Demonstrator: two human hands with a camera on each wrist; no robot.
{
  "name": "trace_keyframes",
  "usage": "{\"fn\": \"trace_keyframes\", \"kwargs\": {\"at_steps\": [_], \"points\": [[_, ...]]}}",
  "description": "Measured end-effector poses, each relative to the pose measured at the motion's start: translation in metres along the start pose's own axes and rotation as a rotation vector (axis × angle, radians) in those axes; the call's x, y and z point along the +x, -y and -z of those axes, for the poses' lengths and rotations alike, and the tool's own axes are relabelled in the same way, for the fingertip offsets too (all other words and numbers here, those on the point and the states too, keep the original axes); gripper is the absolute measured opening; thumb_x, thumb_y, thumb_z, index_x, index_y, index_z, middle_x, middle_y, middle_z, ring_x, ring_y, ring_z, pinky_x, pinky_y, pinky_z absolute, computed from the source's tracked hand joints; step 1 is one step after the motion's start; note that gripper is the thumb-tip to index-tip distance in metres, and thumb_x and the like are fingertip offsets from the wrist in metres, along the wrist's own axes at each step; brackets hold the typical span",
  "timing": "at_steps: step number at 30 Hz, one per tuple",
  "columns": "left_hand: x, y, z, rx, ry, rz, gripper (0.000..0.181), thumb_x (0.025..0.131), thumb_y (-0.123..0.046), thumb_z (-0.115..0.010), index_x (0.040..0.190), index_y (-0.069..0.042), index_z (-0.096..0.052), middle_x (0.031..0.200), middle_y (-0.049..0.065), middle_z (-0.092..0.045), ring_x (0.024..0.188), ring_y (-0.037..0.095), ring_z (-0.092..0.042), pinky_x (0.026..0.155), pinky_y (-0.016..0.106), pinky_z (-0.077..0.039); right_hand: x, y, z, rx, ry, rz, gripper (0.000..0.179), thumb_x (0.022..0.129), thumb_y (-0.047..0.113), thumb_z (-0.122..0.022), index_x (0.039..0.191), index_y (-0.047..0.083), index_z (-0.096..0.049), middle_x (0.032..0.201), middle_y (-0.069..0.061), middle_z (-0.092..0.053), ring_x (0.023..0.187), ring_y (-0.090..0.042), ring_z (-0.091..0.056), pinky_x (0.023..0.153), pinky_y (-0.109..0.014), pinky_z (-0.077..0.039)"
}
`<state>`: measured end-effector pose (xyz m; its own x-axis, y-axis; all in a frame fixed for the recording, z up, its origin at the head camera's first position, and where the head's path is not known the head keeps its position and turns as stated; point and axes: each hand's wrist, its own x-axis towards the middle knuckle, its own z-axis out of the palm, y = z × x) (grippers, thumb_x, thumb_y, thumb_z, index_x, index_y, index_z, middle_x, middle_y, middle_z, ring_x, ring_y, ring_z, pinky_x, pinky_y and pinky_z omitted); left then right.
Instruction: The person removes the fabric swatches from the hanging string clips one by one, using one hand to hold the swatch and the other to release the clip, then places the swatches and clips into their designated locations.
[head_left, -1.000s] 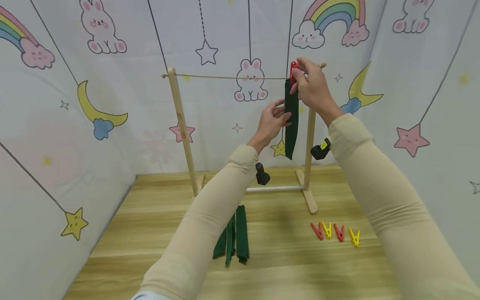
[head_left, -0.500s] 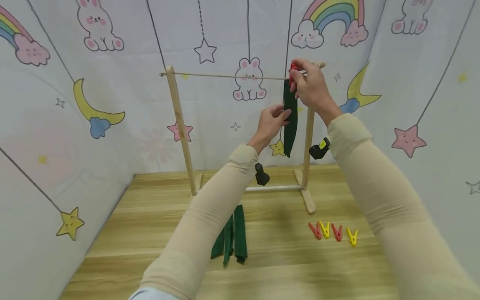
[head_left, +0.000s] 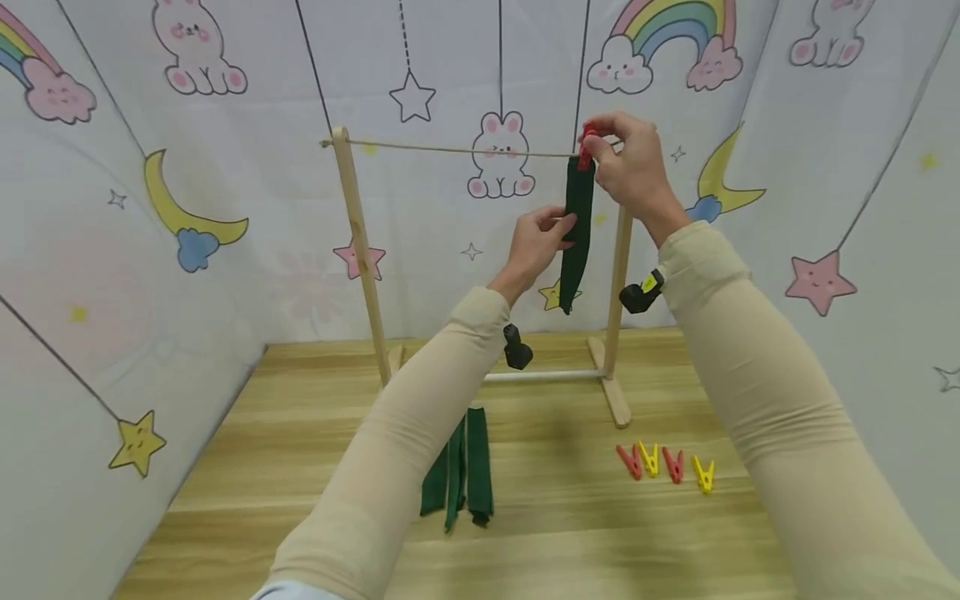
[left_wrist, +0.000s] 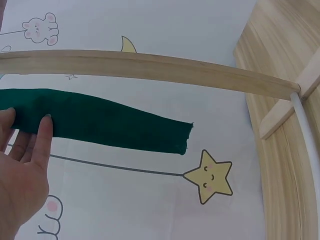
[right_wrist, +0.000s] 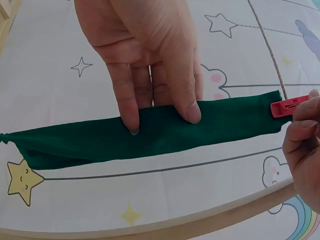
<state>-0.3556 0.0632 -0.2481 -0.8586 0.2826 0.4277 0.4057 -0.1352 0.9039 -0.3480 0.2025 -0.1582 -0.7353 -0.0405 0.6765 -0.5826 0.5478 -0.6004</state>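
Observation:
A dark green cloth strip (head_left: 577, 196) hangs from the string (head_left: 450, 150) of a wooden rack, its lower end loose. At its top edge sits a red clothespin (head_left: 583, 160), whose jaws are over the cloth at the string. My right hand (head_left: 636, 167) pinches the clothespin's handle end between thumb and fingers. Lower down, my left hand (head_left: 536, 248) holds the strip by its left edge. In the right wrist view the thumb and one finger of the left hand (right_wrist: 150, 55) lie on the front of the cloth, with other fingers behind it.
Wooden posts (head_left: 362, 242) stand at both ends of the rack, joined low by a white rod (head_left: 543, 377). More green strips (head_left: 478, 467) lie on the wood-grain table (head_left: 570, 533), partly behind the left sleeve. Several red and yellow clothespins (head_left: 673, 465) lie at the right.
The left hand and the strip's lower end have shifted slightly left. The red clothespin has come down a little onto the strip's top, and more of it shows beside the right hand's fingers.

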Motion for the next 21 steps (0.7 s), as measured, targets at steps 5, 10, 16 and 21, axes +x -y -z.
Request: {"fn": "trace_keyframes", "kwargs": {"at_steps": [5, 10, 16, 21], "points": [[-0.003, -0.001, 0.003, 0.0, 0.011, -0.003, 0.025, 0.09, -0.01, -0.056, 0.109, 0.007, -0.059, 0.101, 0.014, -0.062, 0.089, 0.021, -0.062, 0.076, 0.031, -0.051, 0.003, 0.004, -0.005, -0.028, -0.065, 0.027, 0.023, 0.089, 0.02, -0.056, 0.103, 0.006, -0.066, 0.095, -0.004, -0.062, 0.088, -0.013, -0.05, 0.066, -0.021, -0.043], [0.001, 0.002, 0.007, -0.009, 0.005, -0.004, 0.024, 0.089, -0.011, -0.058, 0.107, 0.005, -0.06, 0.099, 0.011, -0.063, 0.087, 0.02, -0.063, 0.074, 0.029, -0.051, 0.007, 0.011, -0.006, 0.07, -0.088, 0.017, 0.019, 0.088, 0.019, -0.059, 0.098, 0.007, -0.069, 0.092, -0.005, -0.065, 0.087, -0.016, -0.052, 0.066, -0.023, -0.043], [0.008, 0.018, 0.011, -0.019, 0.008, -0.02, 0.024, 0.088, -0.015, -0.059, 0.106, 0.001, -0.062, 0.099, 0.007, -0.064, 0.086, 0.015, -0.063, 0.073, 0.025, -0.051, 0.0, 0.03, -0.003, 0.121, -0.132, 0.016, 0.017, 0.088, 0.013, -0.059, 0.096, 0.003, -0.07, 0.092, -0.008, -0.065, 0.084, -0.017, -0.053, 0.065, -0.021, -0.042], [0.007, 0.023, 0.011, 0.019, -0.001, -0.026, 0.025, 0.089, -0.018, -0.058, 0.107, -0.001, -0.062, 0.101, 0.005, -0.063, 0.086, 0.013, -0.062, 0.072, 0.024, -0.051, -0.005, 0.045, 0.002, 0.152, -0.194, 0.015, 0.017, 0.088, 0.015, -0.058, 0.098, 0.007, -0.07, 0.095, -0.006, -0.064, 0.082, -0.016, -0.052, 0.056, -0.018, -0.042]]}}
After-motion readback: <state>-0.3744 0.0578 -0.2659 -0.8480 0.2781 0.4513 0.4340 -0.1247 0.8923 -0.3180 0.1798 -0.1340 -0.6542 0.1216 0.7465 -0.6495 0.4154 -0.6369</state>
